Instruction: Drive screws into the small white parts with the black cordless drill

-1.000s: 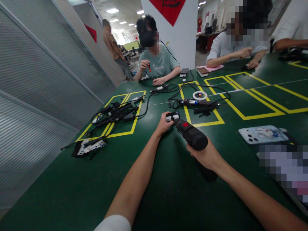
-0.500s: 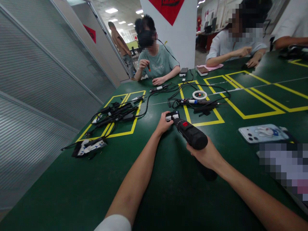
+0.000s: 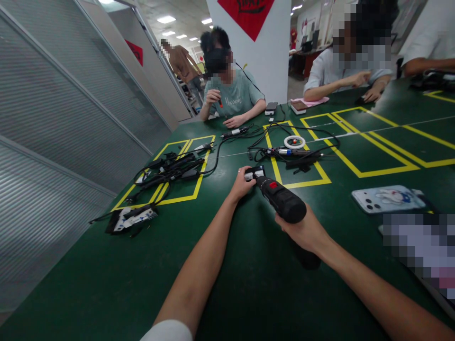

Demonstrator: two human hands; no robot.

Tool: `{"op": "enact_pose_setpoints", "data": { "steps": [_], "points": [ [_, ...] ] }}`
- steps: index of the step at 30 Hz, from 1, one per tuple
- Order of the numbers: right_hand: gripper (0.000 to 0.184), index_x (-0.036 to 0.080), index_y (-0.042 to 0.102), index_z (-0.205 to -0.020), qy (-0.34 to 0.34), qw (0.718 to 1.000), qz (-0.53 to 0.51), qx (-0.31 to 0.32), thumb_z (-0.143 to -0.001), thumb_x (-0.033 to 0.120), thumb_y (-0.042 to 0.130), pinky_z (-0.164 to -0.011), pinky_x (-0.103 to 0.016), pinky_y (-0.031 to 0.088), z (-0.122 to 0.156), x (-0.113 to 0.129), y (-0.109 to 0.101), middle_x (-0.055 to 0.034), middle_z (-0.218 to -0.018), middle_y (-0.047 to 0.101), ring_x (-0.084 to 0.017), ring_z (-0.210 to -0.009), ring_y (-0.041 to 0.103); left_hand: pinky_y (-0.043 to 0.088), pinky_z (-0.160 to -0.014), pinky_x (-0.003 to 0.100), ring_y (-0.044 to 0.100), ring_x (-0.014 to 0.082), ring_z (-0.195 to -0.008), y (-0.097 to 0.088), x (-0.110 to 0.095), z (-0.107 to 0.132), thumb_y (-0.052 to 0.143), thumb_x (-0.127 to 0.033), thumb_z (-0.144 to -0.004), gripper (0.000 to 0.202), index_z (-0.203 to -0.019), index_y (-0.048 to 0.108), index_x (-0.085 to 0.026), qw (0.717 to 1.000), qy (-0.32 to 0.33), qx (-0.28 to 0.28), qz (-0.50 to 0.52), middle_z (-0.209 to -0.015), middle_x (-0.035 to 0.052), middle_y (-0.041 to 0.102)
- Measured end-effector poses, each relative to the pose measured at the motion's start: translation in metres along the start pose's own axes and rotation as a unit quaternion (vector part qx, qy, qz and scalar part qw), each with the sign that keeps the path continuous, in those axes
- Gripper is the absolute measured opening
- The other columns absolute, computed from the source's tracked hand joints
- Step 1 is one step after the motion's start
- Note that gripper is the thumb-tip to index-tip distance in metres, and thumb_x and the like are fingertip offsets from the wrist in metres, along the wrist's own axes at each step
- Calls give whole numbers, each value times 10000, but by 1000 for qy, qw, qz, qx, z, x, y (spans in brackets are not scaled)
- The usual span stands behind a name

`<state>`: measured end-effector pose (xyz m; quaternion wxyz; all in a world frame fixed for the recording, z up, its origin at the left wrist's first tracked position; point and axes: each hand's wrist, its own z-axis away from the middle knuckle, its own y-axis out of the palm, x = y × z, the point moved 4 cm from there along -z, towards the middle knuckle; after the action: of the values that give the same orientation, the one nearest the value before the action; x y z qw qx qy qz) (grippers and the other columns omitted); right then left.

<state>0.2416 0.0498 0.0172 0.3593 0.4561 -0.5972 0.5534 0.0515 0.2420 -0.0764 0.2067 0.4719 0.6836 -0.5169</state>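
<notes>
My right hand (image 3: 302,229) is wrapped round the grip of a black cordless drill (image 3: 282,201) with a red switch on top. The drill points forward and left, its front end at a small black device with a white label (image 3: 255,173). My left hand (image 3: 242,183) grips this device from its left side, low over the green table (image 3: 170,274). Whether the drill's tip touches the device is hidden behind the drill's body.
Black cables and parts (image 3: 170,168) lie in yellow-taped boxes at left, beside a torn-looking black-and-white piece (image 3: 131,219). Ahead are a tape roll (image 3: 294,142) and a soldering-iron-like tool (image 3: 284,152). A phone (image 3: 389,199) lies at right. Co-workers sit across the table.
My hands, the drill and the device stay almost in place. In the background, a standing person in brown has shifted and leans over more.
</notes>
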Motion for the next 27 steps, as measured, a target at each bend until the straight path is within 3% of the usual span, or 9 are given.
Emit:
{"op": "enact_pose_setpoints", "data": {
  "steps": [27],
  "points": [
    [292, 186, 617, -1026, 3, 1000, -6, 1, -736, 208, 608, -643, -311, 481, 0, -4, 0, -43, -801, 672, -207, -754, 634, 416, -985, 368, 527, 223, -1088, 0, -1, 0, 644, -140, -701, 480, -1164, 526, -183, 1000, 4, -2, -6, -1149, 80, 536]
  ]
}}
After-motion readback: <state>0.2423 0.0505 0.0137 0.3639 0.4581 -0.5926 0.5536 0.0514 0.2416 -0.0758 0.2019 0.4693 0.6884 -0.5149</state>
